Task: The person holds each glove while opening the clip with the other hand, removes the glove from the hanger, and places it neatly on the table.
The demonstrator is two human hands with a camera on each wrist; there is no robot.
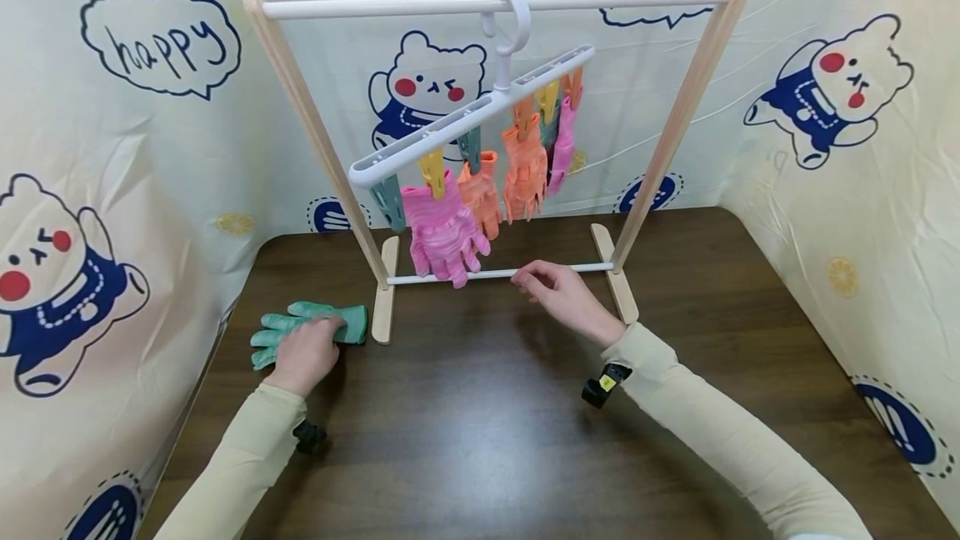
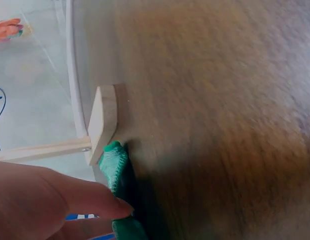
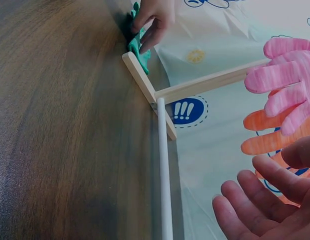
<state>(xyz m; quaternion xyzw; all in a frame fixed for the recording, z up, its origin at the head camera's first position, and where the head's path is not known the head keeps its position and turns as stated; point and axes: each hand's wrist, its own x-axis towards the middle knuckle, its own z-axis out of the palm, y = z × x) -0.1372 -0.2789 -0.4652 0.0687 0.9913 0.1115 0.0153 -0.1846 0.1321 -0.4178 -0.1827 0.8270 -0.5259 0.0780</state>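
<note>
The green glove [image 1: 309, 325] lies flat on the brown table [image 1: 480, 440], beside the rack's left foot [image 1: 386, 290]. It lies sideways, fingers pointing left. The left hand [image 1: 303, 354] presses on it with straight fingers. The right hand [image 1: 558, 294] hangs loose near the rack's low bar [image 1: 495, 274], holding nothing.

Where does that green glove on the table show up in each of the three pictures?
Head view: the green glove lies lower left on the table, under the left hand.
Left wrist view: bottom centre, its cuff beside the rack's wooden foot.
Right wrist view: top centre, small, under the fingers of the far hand.
Shared landmark: that wooden foot, right next to the cuff in all three.
</note>
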